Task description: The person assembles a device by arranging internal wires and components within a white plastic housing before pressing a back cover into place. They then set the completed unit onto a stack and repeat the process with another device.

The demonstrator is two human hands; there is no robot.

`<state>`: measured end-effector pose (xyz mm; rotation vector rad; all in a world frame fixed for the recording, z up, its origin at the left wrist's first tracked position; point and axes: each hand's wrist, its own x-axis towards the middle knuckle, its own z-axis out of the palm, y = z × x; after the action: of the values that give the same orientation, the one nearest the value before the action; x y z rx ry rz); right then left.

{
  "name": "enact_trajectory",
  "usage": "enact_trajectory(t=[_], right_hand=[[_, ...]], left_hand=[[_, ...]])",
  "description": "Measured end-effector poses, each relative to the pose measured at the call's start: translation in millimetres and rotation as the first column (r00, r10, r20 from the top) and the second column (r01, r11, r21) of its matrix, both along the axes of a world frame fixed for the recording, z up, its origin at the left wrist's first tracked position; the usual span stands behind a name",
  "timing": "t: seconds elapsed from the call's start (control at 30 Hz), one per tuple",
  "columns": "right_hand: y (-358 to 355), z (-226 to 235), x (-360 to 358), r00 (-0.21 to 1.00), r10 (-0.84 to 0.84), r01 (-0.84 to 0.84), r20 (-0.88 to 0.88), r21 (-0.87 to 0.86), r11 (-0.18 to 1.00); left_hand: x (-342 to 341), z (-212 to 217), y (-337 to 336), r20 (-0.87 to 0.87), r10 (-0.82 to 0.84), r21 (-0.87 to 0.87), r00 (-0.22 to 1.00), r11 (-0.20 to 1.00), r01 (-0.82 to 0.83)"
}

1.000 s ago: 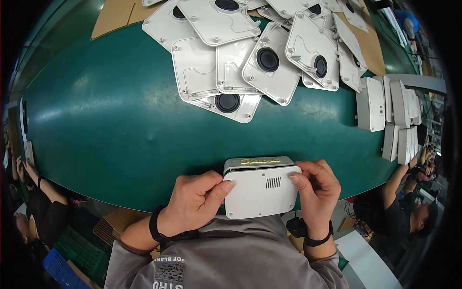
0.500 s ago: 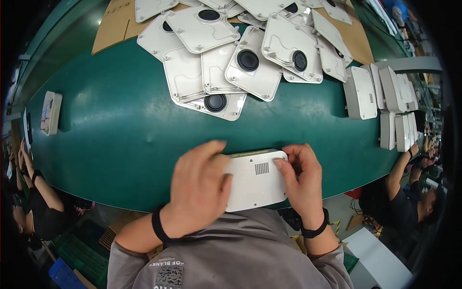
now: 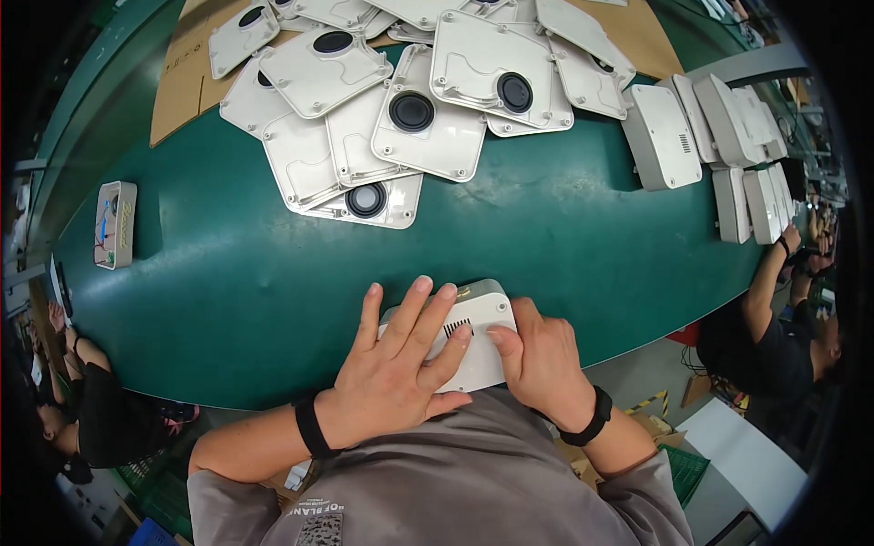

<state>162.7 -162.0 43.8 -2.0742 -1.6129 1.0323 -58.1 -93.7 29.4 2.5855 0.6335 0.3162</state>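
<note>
A white plastic box-like housing (image 3: 484,362) with rounded corners, a slotted vent and screw holes lies tilted against my shirt at the near edge of the table. My left hand (image 3: 391,369) rests on it with fingers spread, covering its left part and some of the vent. My right hand (image 3: 553,369) grips its right side, thumb on the top face and the other fingers curled around the edge. A strip of the housing's far side wall shows grey with a yellowish mark.
White panels with round black speakers (image 3: 437,150) pile up on cardboard (image 3: 177,86) across the green table (image 3: 228,309). Several white housings (image 3: 665,150) stand at the right. An open housing with wires (image 3: 131,218) sits far left. Other people (image 3: 765,350) work at both sides.
My left hand has come down from a blurred motion and now lies spread on the housing. The housing has turned and tilted slightly. The view has shifted, moving the pile leftward.
</note>
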Motion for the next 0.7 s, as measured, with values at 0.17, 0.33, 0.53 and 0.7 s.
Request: enact_trajectory(t=[0.17, 0.33, 0.53, 0.7], right_hand=[[5, -5, -4, 0.999, 0.021, -0.022, 0.047, 0.022, 1.000], [-11, -1, 8, 0.987, -0.128, 0.135, -0.101, 0.064, 0.989], [-87, -20, 109, 0.819, -0.554, 0.574, -0.151, 0.216, 0.790], [-98, -35, 206, 0.543, -0.794, 0.830, -0.273, 0.037, 0.556]], left_hand=[[-6, -4, 3, -0.011, -0.008, 0.006, 1.000, 1.000, 0.008], [-14, -4, 8, 0.117, 0.096, -0.046, 0.988, 0.995, -0.092], [-99, 16, 106, 0.366, 0.569, 0.301, 0.736, 0.676, -0.673], [-365, -12, 205, 0.135, 0.848, 0.669, 0.512, 0.303, -0.679]])
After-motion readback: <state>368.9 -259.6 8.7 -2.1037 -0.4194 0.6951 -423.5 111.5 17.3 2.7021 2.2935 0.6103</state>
